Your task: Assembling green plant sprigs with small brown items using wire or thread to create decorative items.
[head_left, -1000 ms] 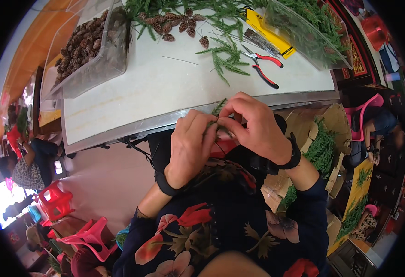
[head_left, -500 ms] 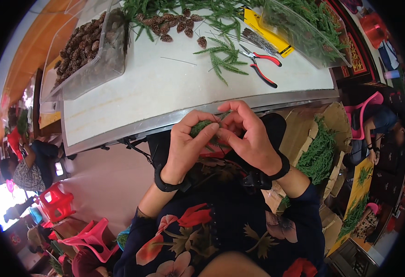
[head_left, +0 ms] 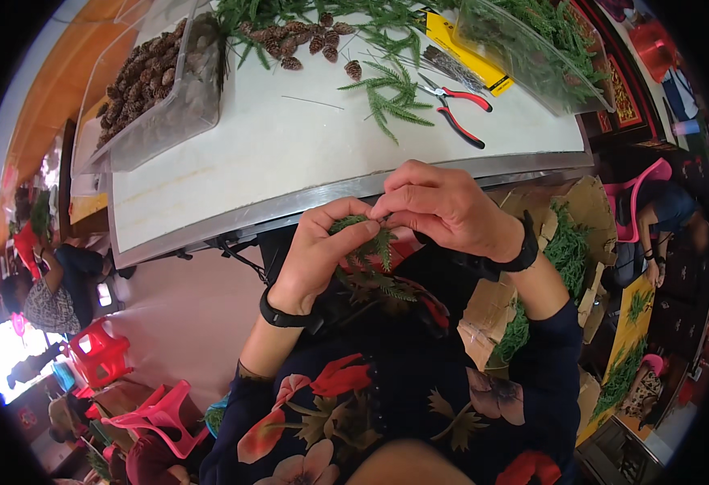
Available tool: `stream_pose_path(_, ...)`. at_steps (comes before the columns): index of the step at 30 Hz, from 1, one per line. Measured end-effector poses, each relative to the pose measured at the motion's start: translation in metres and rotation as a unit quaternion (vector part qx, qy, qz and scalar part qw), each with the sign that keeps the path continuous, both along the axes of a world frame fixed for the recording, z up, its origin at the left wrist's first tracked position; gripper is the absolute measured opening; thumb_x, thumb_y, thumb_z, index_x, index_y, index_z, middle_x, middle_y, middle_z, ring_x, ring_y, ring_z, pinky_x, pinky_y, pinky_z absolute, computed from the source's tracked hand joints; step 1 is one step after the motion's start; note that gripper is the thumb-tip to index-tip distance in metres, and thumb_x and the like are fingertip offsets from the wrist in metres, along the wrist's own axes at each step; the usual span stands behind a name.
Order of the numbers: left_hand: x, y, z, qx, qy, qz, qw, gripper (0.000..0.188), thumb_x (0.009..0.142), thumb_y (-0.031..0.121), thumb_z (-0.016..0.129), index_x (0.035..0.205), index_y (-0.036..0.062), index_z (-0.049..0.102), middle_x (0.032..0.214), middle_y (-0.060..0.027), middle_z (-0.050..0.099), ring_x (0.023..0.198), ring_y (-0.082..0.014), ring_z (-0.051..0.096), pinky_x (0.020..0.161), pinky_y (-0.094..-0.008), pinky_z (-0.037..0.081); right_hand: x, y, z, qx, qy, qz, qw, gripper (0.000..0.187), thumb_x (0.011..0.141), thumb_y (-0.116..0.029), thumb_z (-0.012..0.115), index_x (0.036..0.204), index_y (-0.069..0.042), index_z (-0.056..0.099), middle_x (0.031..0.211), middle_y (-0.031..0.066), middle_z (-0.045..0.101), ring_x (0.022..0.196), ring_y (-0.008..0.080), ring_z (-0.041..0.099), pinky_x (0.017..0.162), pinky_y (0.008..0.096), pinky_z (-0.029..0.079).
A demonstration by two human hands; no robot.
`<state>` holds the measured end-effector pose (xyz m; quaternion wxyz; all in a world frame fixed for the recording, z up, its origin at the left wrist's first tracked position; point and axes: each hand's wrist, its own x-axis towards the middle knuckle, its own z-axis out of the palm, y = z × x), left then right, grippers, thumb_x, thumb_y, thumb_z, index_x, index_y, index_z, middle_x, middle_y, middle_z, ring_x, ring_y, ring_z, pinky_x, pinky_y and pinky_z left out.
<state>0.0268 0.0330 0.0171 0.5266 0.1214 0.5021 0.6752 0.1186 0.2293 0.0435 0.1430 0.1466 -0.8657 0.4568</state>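
- Two hands are close together, just in front of the near edge of the white table [head_left: 249,158].
- The left hand [head_left: 310,255] holds a green sprig [head_left: 377,249] between its thumb and fingers.
- The right hand [head_left: 455,217] has its fingertips pinched together at the top of the sprig. I cannot tell what tiny bit is between them.
- The sprig hangs down in front of the person's dark, flowery shirt [head_left: 419,380].
- Each wrist has a black band.
- On the table, pliers [head_left: 445,95] with red and black handles lie beside a leafy green piece [head_left: 387,101].
- One brown pine cone [head_left: 353,70] sits near that piece, and more are bunched behind it.
- A clear bin [head_left: 196,121] full of cones stands on the left.
- A cardboard box [head_left: 484,319] with greenery is near the right arm.
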Motion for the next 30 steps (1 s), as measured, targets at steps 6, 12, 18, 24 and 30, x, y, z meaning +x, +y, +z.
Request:
stream_pose_path(6,-0.005,-0.001,-0.005,0.012,0.017,-0.028,0.999,0.014,0.087,0.000,0.059,0.100,-0.0021,0.064,0.093,-0.0060,0.067,0.084,-0.0110,0.063,0.078,-0.0231,0.050,-0.004,0.010,0.016,0.171,0.062,0.037,0.983,0.027,0.074,-0.004,0.070,0.098,-0.014,0.066,0.097,0.0049,0.058,0.074,0.0202,0.058,0.061,0.0300,0.045)
stream_pose_path(12,0.001,0.001,-0.004,-0.018,0.080,-0.029,0.996,0.007,0.086,0.004,0.063,0.092,0.0009,0.066,0.080,0.0017,0.064,0.069,-0.0036,0.055,0.060,-0.0185,0.043,-0.005,0.002,0.009,0.275,0.105,0.039,0.955,0.019,0.073,-0.013,0.069,0.091,-0.012,0.062,0.099,0.0054,0.058,0.084,0.0207,0.057,0.065,0.0311,0.043)
stream_pose_path(18,0.002,0.004,-0.002,-0.068,0.335,-0.002,0.940,0.006,0.086,0.006,0.064,0.089,0.0015,0.065,0.077,0.0019,0.062,0.069,-0.0035,0.055,0.058,-0.0188,0.044,-0.007,0.001,-0.004,0.240,-0.054,0.023,0.969,0.020,0.075,-0.014,0.070,0.090,-0.008,0.060,0.102,0.0081,0.057,0.096,0.0244,0.056,0.076,0.0329,0.044)
stream_pose_path(24,-0.004,0.001,-0.002,-0.050,0.150,0.069,0.985,0.006,0.086,0.007,0.064,0.088,0.0007,0.065,0.077,0.0004,0.063,0.069,-0.0043,0.056,0.059,-0.0203,0.045,-0.017,0.077,-0.015,0.270,-0.060,-0.264,0.924,0.046,0.078,-0.026,0.072,0.114,-0.004,0.056,0.118,0.0183,0.055,0.109,0.0366,0.052,0.095,0.0402,0.042)
stream_pose_path(30,-0.007,0.000,0.000,0.015,0.048,0.086,0.995,0.006,0.085,0.003,0.059,0.088,0.0000,0.064,0.085,-0.0034,0.065,0.073,-0.0085,0.057,0.067,-0.0211,0.045,-0.009,0.117,-0.037,0.287,-0.130,-0.295,0.902,0.056,0.074,-0.030,0.073,0.118,-0.002,0.053,0.108,0.0174,0.056,0.102,0.0381,0.054,0.087,0.0454,0.046)
